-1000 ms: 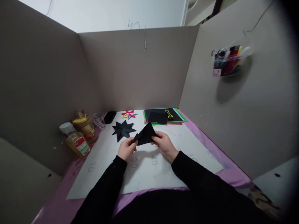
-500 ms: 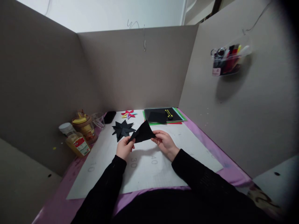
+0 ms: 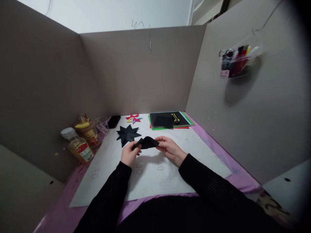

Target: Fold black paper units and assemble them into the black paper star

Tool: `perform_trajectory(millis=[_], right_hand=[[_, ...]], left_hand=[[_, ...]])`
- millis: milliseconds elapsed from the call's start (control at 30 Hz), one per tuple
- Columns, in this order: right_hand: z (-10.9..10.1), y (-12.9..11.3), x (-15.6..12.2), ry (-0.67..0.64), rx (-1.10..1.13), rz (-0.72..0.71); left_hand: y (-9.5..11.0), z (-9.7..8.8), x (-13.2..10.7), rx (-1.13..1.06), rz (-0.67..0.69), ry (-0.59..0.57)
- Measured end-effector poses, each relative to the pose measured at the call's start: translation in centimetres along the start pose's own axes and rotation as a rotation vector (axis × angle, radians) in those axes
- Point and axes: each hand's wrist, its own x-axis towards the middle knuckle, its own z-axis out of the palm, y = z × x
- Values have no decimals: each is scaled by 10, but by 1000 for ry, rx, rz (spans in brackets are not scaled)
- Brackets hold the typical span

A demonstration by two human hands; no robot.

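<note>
A small piece of black paper (image 3: 147,143) is held between my two hands above the white sheet (image 3: 160,184). My left hand (image 3: 129,153) pinches its left end, and my right hand (image 3: 169,148) pinches its right end. The upper part of the paper bends over in a curve. Just beyond my left hand lies a black folded-paper star (image 3: 128,134) with several points. Farther back is a smaller multicoloured paper star (image 3: 133,118).
A stack of coloured paper (image 3: 155,120) with a yellow and black compass-like tool (image 3: 175,118) lies at the back right. Along the left stand a honey-coloured bottle (image 3: 80,147), a brown cup (image 3: 88,132) and a clear cup (image 3: 102,124), near a black phone (image 3: 114,122). Grey partitions surround the table.
The black paper's raised peak has come down and now curves over, so the piece looks lower and flatter. My right hand has shifted slightly left; the left hand stays in place.
</note>
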Motion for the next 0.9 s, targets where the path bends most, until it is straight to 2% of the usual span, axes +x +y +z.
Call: perform_trajectory(millis=[133, 300, 400, 500, 800, 900], right_hand=[[2, -1, -2, -24, -89, -14], [4, -1, -4, -36, -166, -170], [5, -2, -5, -48, -163, -231], [6, -2, -6, -25, -136, -230], [6, 2, -3, 78, -146, -231], [7, 0, -5, 66, -127, -217]], left_hand=[[-1, -1, 2, -124, -33, 42], [2, -1, 4, -290, -145, 81], [5, -1, 3, -376, -195, 86], [7, -1, 3, -439, -229, 86], [9, 3, 0, -433, -263, 20], [9, 3, 0, -414, -255, 25]])
